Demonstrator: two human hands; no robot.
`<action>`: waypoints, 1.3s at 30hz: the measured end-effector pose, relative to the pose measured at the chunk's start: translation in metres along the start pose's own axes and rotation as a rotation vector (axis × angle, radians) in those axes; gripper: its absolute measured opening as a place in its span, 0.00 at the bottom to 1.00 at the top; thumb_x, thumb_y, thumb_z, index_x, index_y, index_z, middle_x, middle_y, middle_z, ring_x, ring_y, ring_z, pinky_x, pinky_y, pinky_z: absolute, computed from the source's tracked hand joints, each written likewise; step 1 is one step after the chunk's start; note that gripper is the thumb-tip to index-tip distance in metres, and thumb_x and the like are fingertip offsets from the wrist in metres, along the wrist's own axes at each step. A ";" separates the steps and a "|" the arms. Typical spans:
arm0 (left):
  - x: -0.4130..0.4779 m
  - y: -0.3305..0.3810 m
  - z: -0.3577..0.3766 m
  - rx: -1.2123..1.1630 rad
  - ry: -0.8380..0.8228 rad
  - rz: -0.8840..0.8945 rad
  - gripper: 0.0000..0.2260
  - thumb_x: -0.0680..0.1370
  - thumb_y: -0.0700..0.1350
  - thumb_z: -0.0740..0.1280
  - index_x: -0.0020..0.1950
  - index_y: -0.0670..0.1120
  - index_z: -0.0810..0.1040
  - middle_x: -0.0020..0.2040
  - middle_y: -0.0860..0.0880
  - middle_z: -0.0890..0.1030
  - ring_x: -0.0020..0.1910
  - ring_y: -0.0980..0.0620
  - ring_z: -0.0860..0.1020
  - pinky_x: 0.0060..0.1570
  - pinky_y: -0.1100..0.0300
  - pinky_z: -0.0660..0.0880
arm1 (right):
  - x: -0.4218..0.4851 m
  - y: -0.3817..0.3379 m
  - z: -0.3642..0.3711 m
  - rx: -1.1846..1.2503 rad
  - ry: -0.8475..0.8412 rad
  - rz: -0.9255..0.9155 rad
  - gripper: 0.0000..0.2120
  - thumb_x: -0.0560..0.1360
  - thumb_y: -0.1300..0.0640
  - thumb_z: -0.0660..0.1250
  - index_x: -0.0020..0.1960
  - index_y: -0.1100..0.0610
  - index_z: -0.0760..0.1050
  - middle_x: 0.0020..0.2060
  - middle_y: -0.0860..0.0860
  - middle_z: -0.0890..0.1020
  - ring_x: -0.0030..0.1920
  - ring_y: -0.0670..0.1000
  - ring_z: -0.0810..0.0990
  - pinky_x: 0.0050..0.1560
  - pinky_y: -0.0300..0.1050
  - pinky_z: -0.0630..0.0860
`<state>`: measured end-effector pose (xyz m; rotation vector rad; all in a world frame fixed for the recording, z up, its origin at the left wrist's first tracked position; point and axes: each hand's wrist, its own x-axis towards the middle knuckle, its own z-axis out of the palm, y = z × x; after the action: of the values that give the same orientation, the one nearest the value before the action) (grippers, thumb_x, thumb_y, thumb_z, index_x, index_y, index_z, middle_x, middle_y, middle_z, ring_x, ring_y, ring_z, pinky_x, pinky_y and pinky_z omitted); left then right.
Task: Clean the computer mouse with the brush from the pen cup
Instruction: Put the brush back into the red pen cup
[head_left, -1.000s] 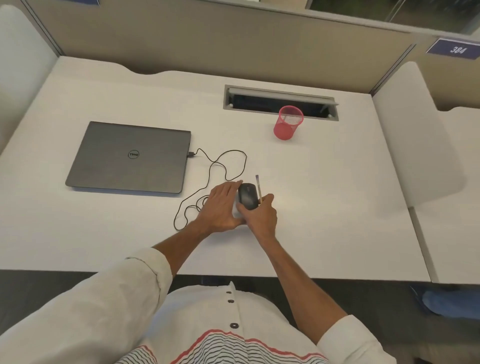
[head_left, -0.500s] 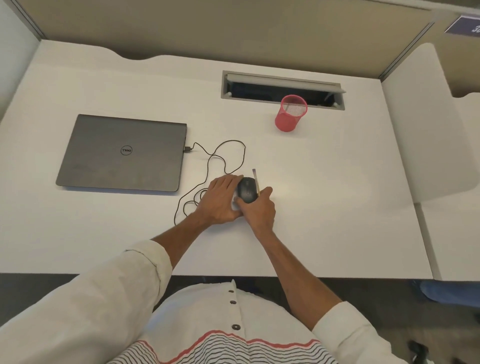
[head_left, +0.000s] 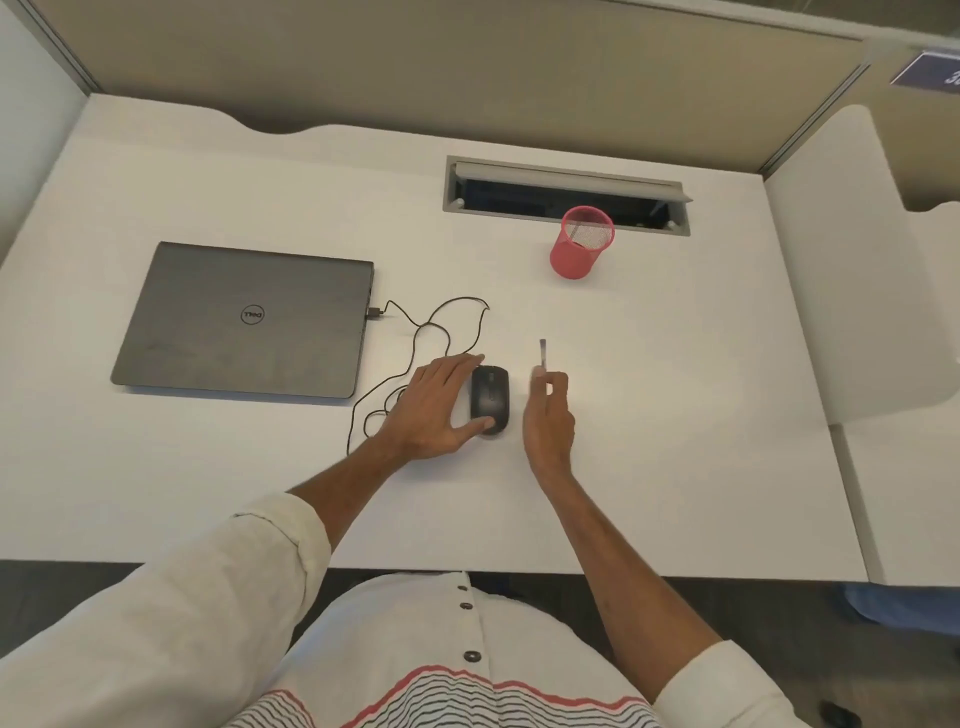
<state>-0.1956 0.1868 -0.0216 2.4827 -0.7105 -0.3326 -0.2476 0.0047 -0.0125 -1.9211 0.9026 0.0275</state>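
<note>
Brush (head_left: 542, 353) pinched in right hand (head_left: 548, 415) fingers has lifted off the mouse (head_left: 489, 397) toward 3 o'clock, left hand (head_left: 434, 408) fingers spread steadying it: brushing seems done.

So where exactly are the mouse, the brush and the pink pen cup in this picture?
mouse (head_left: 489, 397): head view, middle of its black top shell.
brush (head_left: 543, 352): head view, on the thin handle sticking up above the right hand's fingers.
pink pen cup (head_left: 574, 257): head view, on its outer mesh wall.
</note>
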 end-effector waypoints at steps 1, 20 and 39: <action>0.002 0.001 -0.001 -0.003 0.014 0.009 0.37 0.83 0.62 0.70 0.87 0.49 0.63 0.84 0.51 0.67 0.84 0.49 0.65 0.84 0.49 0.62 | 0.005 0.000 -0.005 0.030 0.011 -0.017 0.17 0.91 0.42 0.50 0.60 0.52 0.71 0.43 0.50 0.80 0.45 0.60 0.78 0.47 0.52 0.71; 0.111 0.027 -0.018 0.343 -0.045 -0.013 0.26 0.92 0.51 0.45 0.91 0.48 0.47 0.91 0.52 0.47 0.91 0.49 0.43 0.89 0.47 0.45 | 0.111 -0.066 -0.066 0.363 0.032 -0.138 0.06 0.87 0.60 0.67 0.61 0.61 0.81 0.48 0.55 0.85 0.43 0.52 0.84 0.47 0.47 0.81; 0.210 0.020 0.001 0.322 -0.193 -0.117 0.30 0.92 0.57 0.46 0.90 0.47 0.38 0.90 0.48 0.38 0.90 0.47 0.39 0.90 0.46 0.42 | 0.247 -0.154 -0.081 -0.159 0.274 -0.371 0.08 0.86 0.57 0.68 0.64 0.57 0.78 0.61 0.53 0.84 0.65 0.57 0.80 0.66 0.58 0.76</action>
<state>-0.0301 0.0569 -0.0300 2.8317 -0.7464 -0.5451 -0.0046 -0.1621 0.0534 -2.2517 0.7221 -0.4032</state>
